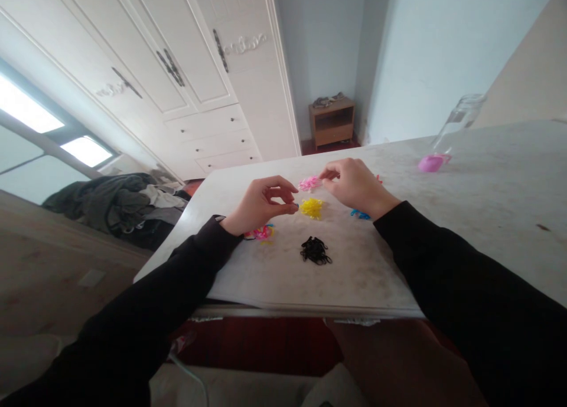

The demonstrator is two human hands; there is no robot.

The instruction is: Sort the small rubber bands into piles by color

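A person's left hand curls beside a pile of yellow elastic bands on the white tabletop, while the right hand meets the pink elastic bands beyond; at this blur, whether either grip pinches anything cannot be told. The bands look light, soft and springy, best taken by a loop's edge.

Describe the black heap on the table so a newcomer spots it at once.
Start at the big, smudged white table. Toward its near edge, just this side of the small bright-yellow heap of bands, lies a loose heap of thin black loops. It is the only all-black heap here, and the nearest to that edge.
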